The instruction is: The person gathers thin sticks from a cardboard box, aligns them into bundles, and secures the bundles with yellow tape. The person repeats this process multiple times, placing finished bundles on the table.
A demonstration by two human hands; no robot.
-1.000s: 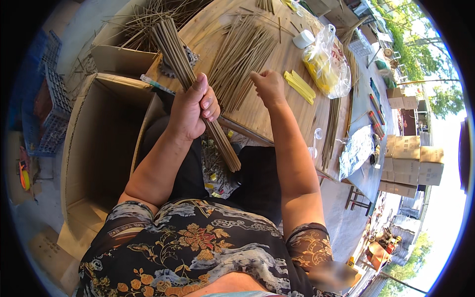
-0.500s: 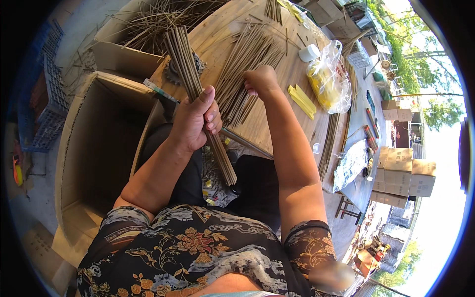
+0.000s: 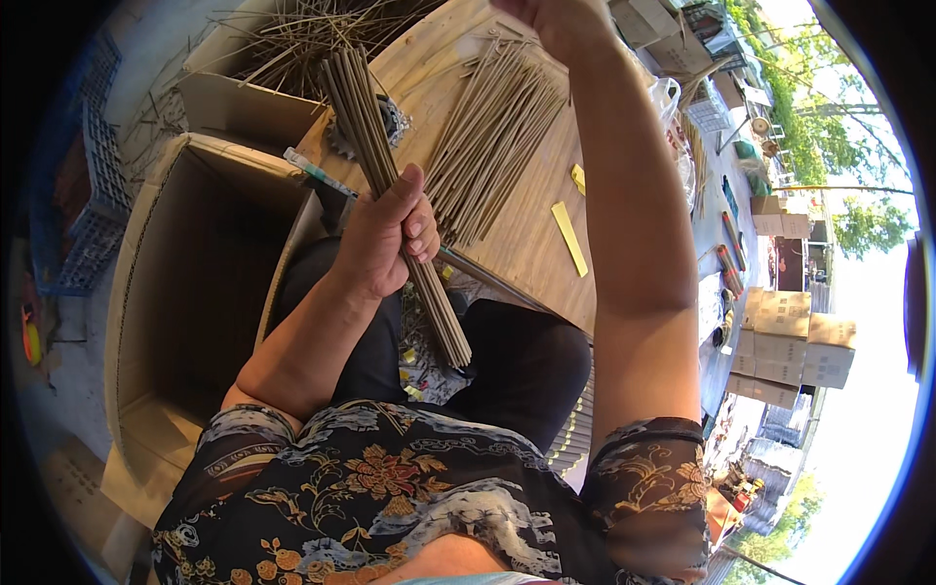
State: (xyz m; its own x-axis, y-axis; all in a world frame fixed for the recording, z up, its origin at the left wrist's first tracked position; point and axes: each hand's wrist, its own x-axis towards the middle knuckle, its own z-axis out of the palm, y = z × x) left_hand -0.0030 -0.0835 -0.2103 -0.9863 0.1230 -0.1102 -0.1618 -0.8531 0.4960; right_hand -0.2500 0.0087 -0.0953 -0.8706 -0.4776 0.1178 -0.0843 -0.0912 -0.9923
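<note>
My left hand (image 3: 385,239) is closed round a bundle of thin brown sticks (image 3: 359,112), which slants from upper left down over my lap. My right arm stretches out across the table. At the top edge of the view is my right hand (image 3: 570,24), its fingers mostly cut off, so what they do is hidden. Between the two arms, a loose pile of the same sticks (image 3: 497,136) lies fanned out on the wooden table (image 3: 526,278). Beside my right forearm rests a flat yellow strip (image 3: 569,240), and more yellow shows partly behind the arm.
An open cardboard box (image 3: 122,322) stands on my left. Behind it, another box (image 3: 234,117) holds a tangle of sticks. A toothed dark metal disc (image 3: 395,125) sits at the table's left edge. Blue plastic crates (image 3: 97,185) are at far left; stacked cartons (image 3: 780,336) at right.
My right hand has gone from the stick pile up and away to the far right, its forearm now covering the plastic bag and some yellow strips. My left hand keeps its bundle nearly still.
</note>
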